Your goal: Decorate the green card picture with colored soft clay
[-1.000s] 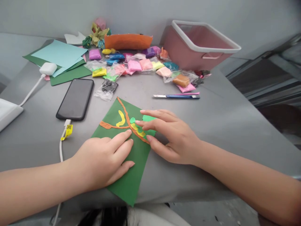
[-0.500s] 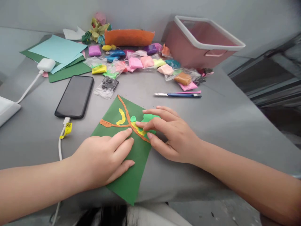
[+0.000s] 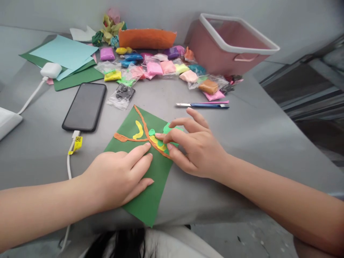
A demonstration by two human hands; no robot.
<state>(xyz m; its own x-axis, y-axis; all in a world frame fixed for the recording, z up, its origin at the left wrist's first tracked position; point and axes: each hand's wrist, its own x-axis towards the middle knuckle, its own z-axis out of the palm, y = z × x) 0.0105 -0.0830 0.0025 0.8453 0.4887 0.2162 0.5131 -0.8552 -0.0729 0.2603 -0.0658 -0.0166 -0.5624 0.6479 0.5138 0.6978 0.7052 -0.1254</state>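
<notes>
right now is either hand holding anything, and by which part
Nothing visibly gripped: left hand rests on the green sheet near its middle, right hand touches the yellow-and-green strip.

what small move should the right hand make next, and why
Probably a light press on the small round green piece: a fingertip of the right hand is right beside it, and the left hand rests on the dark green sheet, which should help steady it.

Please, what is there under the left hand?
Part of the dark green sheet is under the left hand and shows around its fingers. Whatever else it covers cannot be seen.
</notes>
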